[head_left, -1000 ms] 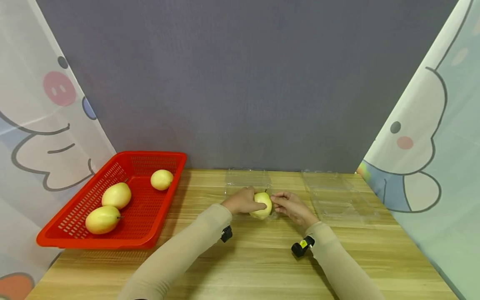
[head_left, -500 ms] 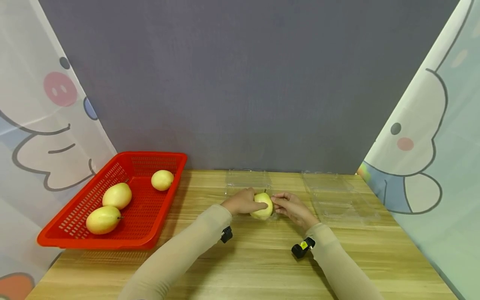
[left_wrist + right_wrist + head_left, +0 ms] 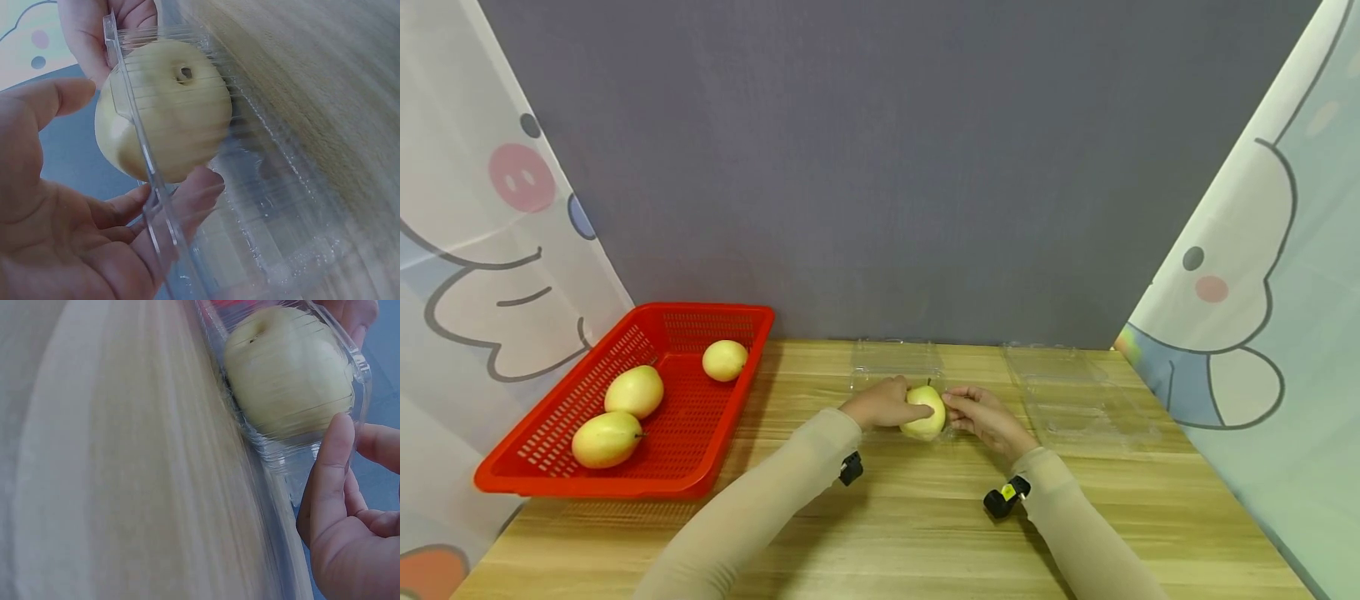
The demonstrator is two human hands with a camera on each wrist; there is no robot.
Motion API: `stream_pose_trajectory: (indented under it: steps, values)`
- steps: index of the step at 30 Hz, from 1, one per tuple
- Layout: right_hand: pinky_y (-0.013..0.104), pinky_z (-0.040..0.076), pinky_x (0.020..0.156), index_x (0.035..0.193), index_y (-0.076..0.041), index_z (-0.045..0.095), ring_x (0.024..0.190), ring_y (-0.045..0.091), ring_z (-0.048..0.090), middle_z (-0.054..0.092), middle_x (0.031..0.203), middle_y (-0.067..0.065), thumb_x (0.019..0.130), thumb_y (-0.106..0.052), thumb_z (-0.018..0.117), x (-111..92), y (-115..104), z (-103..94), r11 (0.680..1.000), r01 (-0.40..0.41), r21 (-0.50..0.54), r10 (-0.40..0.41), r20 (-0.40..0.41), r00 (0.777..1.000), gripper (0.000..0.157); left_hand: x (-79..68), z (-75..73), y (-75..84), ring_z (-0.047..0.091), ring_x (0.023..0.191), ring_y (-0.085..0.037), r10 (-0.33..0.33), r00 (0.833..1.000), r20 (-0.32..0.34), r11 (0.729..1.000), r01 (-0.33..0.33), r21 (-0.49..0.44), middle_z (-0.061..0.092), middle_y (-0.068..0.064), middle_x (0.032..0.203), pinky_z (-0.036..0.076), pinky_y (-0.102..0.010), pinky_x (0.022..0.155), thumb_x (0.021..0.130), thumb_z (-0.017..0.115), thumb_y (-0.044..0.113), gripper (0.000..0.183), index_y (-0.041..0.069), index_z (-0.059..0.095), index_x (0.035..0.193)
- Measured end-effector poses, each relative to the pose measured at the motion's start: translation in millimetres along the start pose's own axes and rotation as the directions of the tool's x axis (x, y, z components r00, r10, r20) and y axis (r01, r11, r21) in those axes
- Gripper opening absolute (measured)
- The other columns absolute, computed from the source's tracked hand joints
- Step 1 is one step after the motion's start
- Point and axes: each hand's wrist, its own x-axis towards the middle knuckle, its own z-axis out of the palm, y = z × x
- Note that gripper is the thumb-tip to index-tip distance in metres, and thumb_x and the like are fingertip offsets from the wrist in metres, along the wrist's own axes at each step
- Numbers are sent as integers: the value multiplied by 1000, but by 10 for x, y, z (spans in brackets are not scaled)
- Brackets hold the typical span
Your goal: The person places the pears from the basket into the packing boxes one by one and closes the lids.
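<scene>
A pale yellow pear (image 3: 923, 414) sits at the near end of a clear plastic clamshell box (image 3: 895, 357), whose lid lies folded back. My left hand (image 3: 887, 403) holds the pear, thumb across its near side. In the left wrist view, fingers (image 3: 199, 194) of that hand reach inside the box against the pear (image 3: 169, 112). At the box's right side, my right hand (image 3: 988, 419) pinches the rim. From the right wrist, the pear (image 3: 290, 375) shows through the clear wall, with a fingertip of my right hand (image 3: 356, 550) against the wall.
On the left stands a red plastic basket (image 3: 688, 482) with 3 pears (image 3: 606, 440) in it. A second clear clamshell box (image 3: 1082, 400) lies opened out on the right of the wooden table (image 3: 925, 533). A grey panel (image 3: 895, 167) rises behind the table.
</scene>
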Motion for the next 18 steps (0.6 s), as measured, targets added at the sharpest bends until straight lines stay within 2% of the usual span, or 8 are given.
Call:
stream_pose_trajectory:
  steps: [4,7,11,14,18]
  values:
    - [22,54,73,133,9,42,83,12,58,55,105,7,105,-16,55,-3,9,-12,1000,9,-1,-9,12,1000,40,-23,-25,16,57,77,-21,-9,1000,-1,999,9,36,61,-9,100,52,-38,72,92,64,48,69,-5,50,134]
    - [21,54,72,132,10,43,82,11,57,56,102,6,105,-17,54,-2,11,-15,1000,13,6,-13,18,1000,40,-60,-58,46,59,84,-23,-20,1000,1,999,20,47,62,-11,109,53,-40,76,91,65,48,69,-4,51,135]
    - [21,55,71,130,10,44,80,11,57,56,98,5,104,-17,55,-9,5,-13,1000,11,22,-11,16,1000,39,-83,-94,57,60,108,-29,-23,1000,2,996,22,85,57,-16,133,51,-44,90,91,62,50,76,-3,47,143]
    - [20,55,70,131,10,43,80,10,57,56,98,5,104,-16,55,-12,2,-14,999,11,33,-12,17,1000,40,-77,-105,39,53,126,-34,-24,1000,3,994,23,103,48,-18,147,47,-49,101,92,61,52,81,-2,42,149]
    - [20,55,71,133,11,41,80,10,57,56,98,5,104,-15,55,-10,2,-10,999,15,42,-16,27,1000,41,-93,-124,40,42,137,-39,-33,999,9,994,32,108,39,-18,154,41,-53,107,94,59,53,81,1,38,152]
